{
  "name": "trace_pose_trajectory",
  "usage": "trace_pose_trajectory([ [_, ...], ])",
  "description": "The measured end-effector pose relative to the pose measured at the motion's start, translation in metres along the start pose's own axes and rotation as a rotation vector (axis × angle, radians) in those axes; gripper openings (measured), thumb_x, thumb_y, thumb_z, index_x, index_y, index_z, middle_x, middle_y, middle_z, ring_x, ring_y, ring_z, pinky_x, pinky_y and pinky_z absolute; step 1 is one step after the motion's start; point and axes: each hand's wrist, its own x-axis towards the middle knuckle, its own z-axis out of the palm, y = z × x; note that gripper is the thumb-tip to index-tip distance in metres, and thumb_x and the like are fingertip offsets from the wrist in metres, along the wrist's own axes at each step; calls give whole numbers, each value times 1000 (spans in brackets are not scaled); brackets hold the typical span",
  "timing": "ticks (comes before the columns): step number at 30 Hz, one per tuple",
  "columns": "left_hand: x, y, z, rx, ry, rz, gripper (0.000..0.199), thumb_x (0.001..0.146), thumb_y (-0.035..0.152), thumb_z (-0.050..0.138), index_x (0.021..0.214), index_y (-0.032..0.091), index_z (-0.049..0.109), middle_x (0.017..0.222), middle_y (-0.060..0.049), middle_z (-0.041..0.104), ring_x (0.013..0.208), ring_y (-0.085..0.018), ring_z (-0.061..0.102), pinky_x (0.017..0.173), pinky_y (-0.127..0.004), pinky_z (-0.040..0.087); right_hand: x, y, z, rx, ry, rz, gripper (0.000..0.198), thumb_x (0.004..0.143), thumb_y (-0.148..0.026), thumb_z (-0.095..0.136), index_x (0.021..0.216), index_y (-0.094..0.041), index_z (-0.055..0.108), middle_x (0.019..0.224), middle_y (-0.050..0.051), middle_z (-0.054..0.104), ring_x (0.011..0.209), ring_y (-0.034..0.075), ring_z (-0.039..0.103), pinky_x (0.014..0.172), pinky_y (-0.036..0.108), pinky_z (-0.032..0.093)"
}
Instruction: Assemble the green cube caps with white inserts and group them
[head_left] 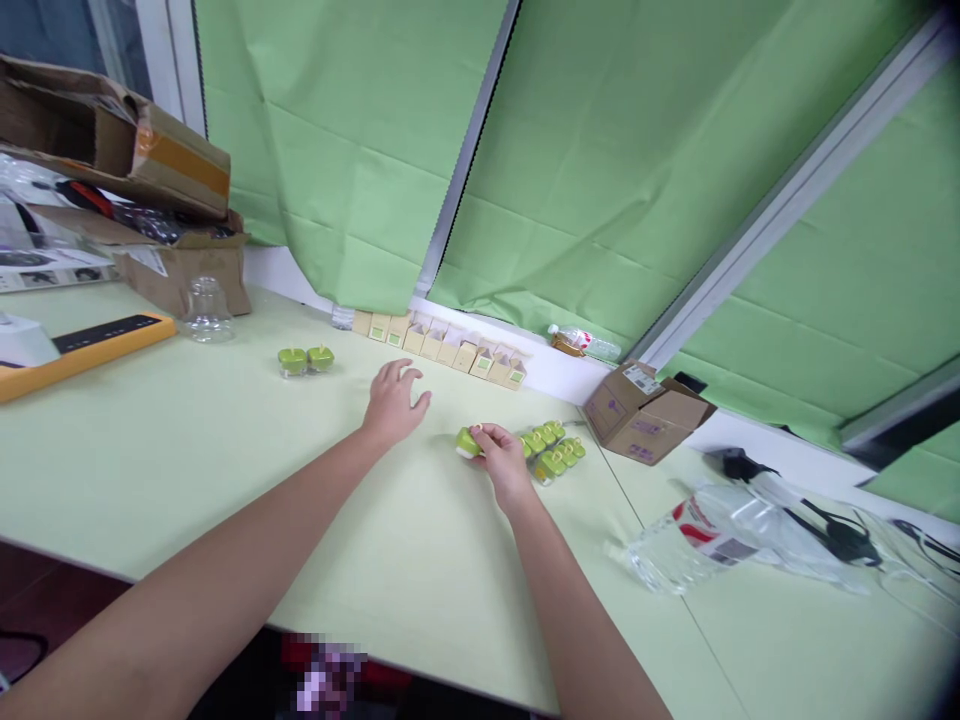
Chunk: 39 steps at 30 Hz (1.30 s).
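Note:
My right hand grips a small green-lidded container with a pale base, held just over the table. Close behind that hand stands a group of several similar green-lidded containers with pale loops on top, partly hidden by the fingers. My left hand hovers above the table with its fingers spread and nothing in it. Two more green-lidded containers stand side by side, farther left. Beyond my hands, a row of small tan boxes lines the wall; several have raised flaps.
On the left are stacked cardboard boxes, a clear jar and an orange-edged power strip. To the right, a carton, a large water bottle and black cables lie on the pale table. A small bottle rests by the curtain.

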Motion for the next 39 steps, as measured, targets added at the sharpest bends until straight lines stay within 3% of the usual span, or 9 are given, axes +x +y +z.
trace_pose_trajectory([
  [2, 2, -13, 1, 92, -16, -119, 37, 83, 35, 62, 115, 16, 62, 140, -19, 47, 135, -38, 35, 114, -50, 25, 0, 1, 1, -20, -2, 3, 44, 60, -55, 81, 82, -19, 69, 83, 2, 69, 76, 19, 64, 70, 32, 55],
  [5, 0, -27, 6, 88, -183, -222, 44, 80, 38, 65, 118, 16, 61, 135, -20, 52, 128, -39, 44, 108, -50, 33, 0, 1, 1, -38, -6, -1, 44, 60, -56, 80, 82, -19, 69, 83, 3, 68, 76, 19, 63, 69, 32, 55],
  [9, -5, -33, 15, -38, -341, -177, 45, 73, 36, 71, 114, 18, 64, 122, -16, 61, 115, -34, 55, 102, -43, 40, 0, 1, 2, -3, 12, -29, 42, 62, -54, 79, 82, -19, 67, 85, 3, 66, 77, 18, 62, 69, 31, 55],
  [14, -16, -15, 23, -300, -480, -92, 60, 61, 43, 82, 114, 21, 66, 114, -12, 66, 104, -30, 62, 90, -36, 46, -1, 0, 3, 1, 31, -136, 38, 69, -53, 75, 85, -20, 67, 88, 1, 64, 78, 16, 60, 68, 28, 53],
  [19, -24, 14, 19, -287, -675, 0, 70, 55, 48, 84, 116, 21, 62, 112, -9, 66, 98, -27, 62, 82, -34, 47, -1, -2, 4, -91, 36, -255, 35, 76, -51, 70, 87, -18, 69, 83, 2, 66, 78, 17, 59, 69, 28, 51],
  [24, -17, 15, 8, -438, -820, -42, 76, 57, 34, 82, 127, 22, 55, 114, -7, 62, 103, -24, 59, 84, -31, 46, -1, -1, 5, -181, 46, -383, 32, 82, -48, 65, 88, -16, 70, 86, 5, 69, 82, 19, 62, 74, 30, 51],
  [29, -14, 8, 9, -460, -857, -65, 44, 60, 29, 79, 99, 19, 62, 87, 0, 57, 79, -16, 54, 70, -27, 43, -4, 3, 11, -239, 46, -451, 32, 86, -45, 62, 95, -16, 71, 95, 8, 72, 89, 20, 65, 77, 31, 53],
  [39, -20, 8, 20, -504, -821, -69, 51, 58, 30, 81, 104, 17, 64, 88, -1, 62, 76, -15, 54, 66, -26, 42, -9, 4, 13, -591, -26, -570, 21, 91, -32, 54, 94, -20, 72, 96, 6, 72, 90, 18, 65, 79, 29, 52],
])
